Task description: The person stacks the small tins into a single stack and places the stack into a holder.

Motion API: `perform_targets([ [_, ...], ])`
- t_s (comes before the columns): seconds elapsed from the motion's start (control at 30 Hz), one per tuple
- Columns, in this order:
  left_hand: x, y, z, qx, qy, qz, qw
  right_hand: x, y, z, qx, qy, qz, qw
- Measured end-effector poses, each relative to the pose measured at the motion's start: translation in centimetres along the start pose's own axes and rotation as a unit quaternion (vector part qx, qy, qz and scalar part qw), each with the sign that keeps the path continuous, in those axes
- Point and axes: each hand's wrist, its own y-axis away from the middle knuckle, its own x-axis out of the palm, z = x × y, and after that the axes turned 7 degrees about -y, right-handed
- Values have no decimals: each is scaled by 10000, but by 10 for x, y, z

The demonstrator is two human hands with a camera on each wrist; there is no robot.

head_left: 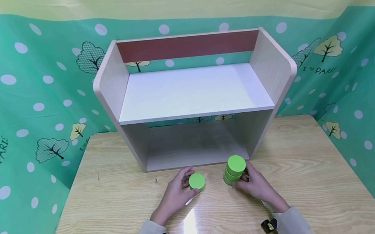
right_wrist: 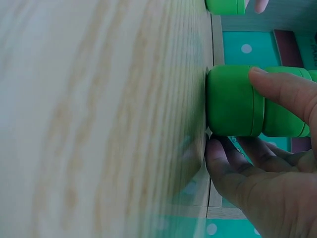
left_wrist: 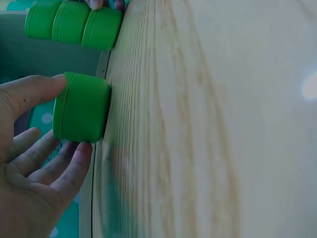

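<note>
A small green round lidded canister stands upright on the table, left of the middle. My left hand holds it from the left; in the left wrist view, the thumb is at the lid's edge and fingertips meet the opposite side of the canister. To its right rises a stack of three similar green canisters. My right hand grips this stack from the right, low down. In the right wrist view, its thumb lies near the lid seam of the bottom canister, with fingers along the opposite side.
Right behind the canisters stands a two-level shelf with pale side walls and a reddish back bar. It sits on a wood-grain table. Green dotted curtains hang behind and at both sides.
</note>
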Motion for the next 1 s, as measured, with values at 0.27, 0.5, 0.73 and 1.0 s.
perform_targets([
  [0.27, 1, -1, 0, 6, -52, 10, 10000, 0, 0, -1, -39, -33, 11, 10000],
  [0.5, 0, -1, 3, -7, -80, -32, 10000, -1, 0, -1, -32, -19, 24, 10000],
  [0.73, -1, -1, 3, -10, 13, -84, 10000, -1, -1, -1, 5, -39, 6, 10000],
  [1.0, -2, -3, 1, -68, 21, -78, 9999, -1, -1, 0, 46, -48, 15, 10000],
])
